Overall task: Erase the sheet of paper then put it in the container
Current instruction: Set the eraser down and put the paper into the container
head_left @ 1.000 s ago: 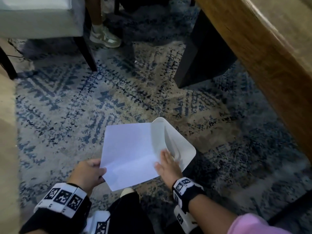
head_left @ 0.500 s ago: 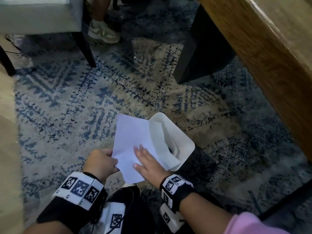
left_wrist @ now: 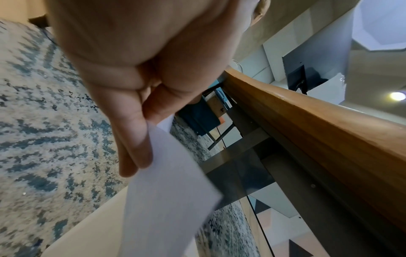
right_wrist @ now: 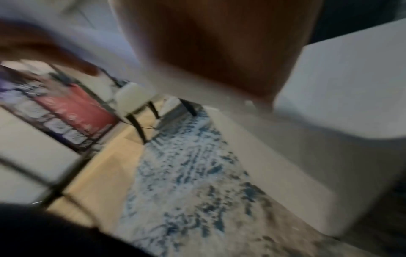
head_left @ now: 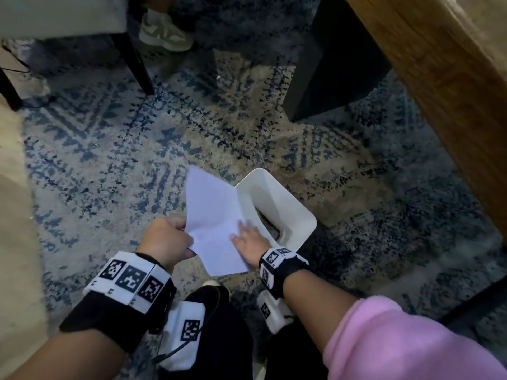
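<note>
A white sheet of paper (head_left: pixel 212 218), creased across its middle, hangs over the near left rim of a white square container (head_left: pixel 296 212) standing on the rug. My left hand (head_left: pixel 167 239) pinches the sheet's left edge; in the left wrist view the fingers (left_wrist: pixel 136 139) clamp the paper (left_wrist: pixel 167 200). My right hand (head_left: pixel 251 239) lies flat with straight fingers on the sheet's right part, beside the container's opening. The right wrist view is blurred and shows the container's wall (right_wrist: pixel 351 87).
A blue and beige patterned rug (head_left: pixel 137 160) covers the floor. A wooden table edge (head_left: pixel 439 78) runs down the right, with its dark leg (head_left: pixel 329 64) behind the container. A chair leg (head_left: pixel 140 69) and another person's shoe (head_left: pixel 164 31) are at the back left.
The sheet has folded narrower and swung more upright against the container. Both hands moved closer together, the right hand sliding left across the paper, then back toward the container.
</note>
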Demonstrator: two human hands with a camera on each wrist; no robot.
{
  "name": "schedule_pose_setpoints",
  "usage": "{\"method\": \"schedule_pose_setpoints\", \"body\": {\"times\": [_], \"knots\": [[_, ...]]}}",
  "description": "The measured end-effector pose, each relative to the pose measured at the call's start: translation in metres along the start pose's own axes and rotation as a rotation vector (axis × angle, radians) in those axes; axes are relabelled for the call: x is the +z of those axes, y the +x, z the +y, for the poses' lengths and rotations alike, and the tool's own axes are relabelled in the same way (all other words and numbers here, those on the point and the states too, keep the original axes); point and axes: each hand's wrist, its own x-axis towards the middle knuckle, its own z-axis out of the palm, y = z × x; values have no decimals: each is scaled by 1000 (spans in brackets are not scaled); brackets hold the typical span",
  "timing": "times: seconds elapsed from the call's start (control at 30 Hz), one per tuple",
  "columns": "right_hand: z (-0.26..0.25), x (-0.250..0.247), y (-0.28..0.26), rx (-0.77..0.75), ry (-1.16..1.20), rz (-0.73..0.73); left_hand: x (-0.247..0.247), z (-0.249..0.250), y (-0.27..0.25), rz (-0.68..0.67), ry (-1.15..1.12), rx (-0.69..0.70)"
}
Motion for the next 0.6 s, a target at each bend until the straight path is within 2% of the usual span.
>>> {"method": "schedule_pose_setpoints", "body": {"times": [0.03, 0.07, 0.1, 0.17, 0.23, 0.3, 0.33, 0.37, 0.43, 0.5, 0.53, 0.6], "knots": [[9, -5, 4, 154, -21, 47, 0, 1, -2, 2, 3, 1], [13, -10, 4, 239, 15, 126, -1, 2, -2, 3, 16, 3], [12, -13, 3, 231, 82, 211, 0, 1, -2, 3, 35, 6], [-5, -14, 0, -6, 220, 299, 2, 1, -1, -3, 66, 10], [-30, -10, -10, -267, 271, 233, 6, 1, 0, -19, 83, 14], [-38, -7, -10, -401, 249, 183, 10, 3, 0, -40, 96, 26], [-33, -7, -7, -391, 263, 151, 10, 5, -1, -50, 100, 36], [-23, -5, -1, -318, 284, 103, 10, 6, -2, -59, 103, 47], [1, -6, 10, -42, 290, 7, 8, 7, -3, -73, 93, 63], [21, -14, 17, 184, 261, 59, 4, 7, -5, -88, 82, 76], [25, -17, 18, 203, 260, 149, 3, 7, -5, -102, 81, 78], [21, -23, 19, 83, 336, 289, 2, 9, -6, -134, 94, 76]]}}
